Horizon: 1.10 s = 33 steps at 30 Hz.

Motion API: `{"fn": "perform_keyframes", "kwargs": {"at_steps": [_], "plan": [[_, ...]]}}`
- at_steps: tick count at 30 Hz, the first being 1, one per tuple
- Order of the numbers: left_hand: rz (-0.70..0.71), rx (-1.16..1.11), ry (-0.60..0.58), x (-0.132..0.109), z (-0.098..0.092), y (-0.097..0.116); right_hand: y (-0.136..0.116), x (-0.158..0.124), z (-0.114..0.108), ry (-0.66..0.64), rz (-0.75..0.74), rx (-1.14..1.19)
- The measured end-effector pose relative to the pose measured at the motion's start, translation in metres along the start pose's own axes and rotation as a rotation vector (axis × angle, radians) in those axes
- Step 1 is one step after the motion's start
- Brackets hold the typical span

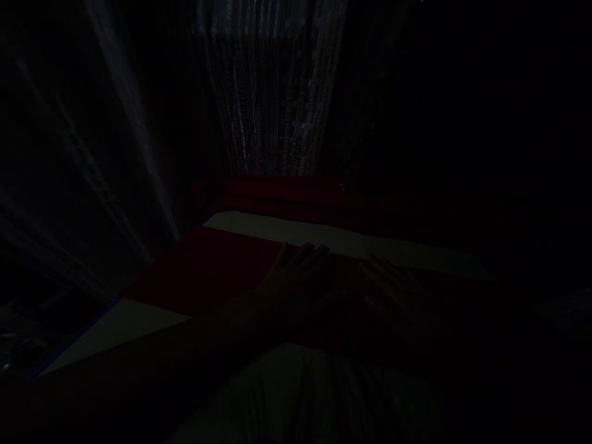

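Red cloth lies flat, dim; left hand and right hand press it, fingers spread.

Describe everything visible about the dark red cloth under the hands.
The dark red cloth looks like a flat fabric sheet spread over a pale surface, which shows beyond its far edge and at its near left. It lies smooth, slanting across the view. The left hand and the right hand both rest flat on it, fingers pointing away and spread. More red fabric sits folded or bunched behind it. The picture is very dark, so weave and seams cannot be made out.
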<state>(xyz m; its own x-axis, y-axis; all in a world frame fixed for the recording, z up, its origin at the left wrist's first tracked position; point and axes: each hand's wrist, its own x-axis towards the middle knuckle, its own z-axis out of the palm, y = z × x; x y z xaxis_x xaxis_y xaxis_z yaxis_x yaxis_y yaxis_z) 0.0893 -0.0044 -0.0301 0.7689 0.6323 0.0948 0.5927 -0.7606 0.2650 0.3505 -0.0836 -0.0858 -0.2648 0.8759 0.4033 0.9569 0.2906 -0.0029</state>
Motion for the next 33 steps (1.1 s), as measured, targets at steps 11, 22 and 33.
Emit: {"fn": "perform_keyframes", "kwargs": {"at_steps": [11, 22, 33], "plan": [[0.000, 0.011, 0.010, 0.000, 0.000, 0.000, -0.014, 0.000, -0.008, -0.108, -0.053, 0.070], [-0.003, 0.026, -0.029, 0.000, -0.002, 0.000, -0.014, 0.003, -0.011, -0.116, -0.029, 0.107], [0.008, -0.013, -0.009, 0.000, -0.003, 0.001, -0.011, 0.005, -0.011, -0.144, 0.012, 0.115]]}}
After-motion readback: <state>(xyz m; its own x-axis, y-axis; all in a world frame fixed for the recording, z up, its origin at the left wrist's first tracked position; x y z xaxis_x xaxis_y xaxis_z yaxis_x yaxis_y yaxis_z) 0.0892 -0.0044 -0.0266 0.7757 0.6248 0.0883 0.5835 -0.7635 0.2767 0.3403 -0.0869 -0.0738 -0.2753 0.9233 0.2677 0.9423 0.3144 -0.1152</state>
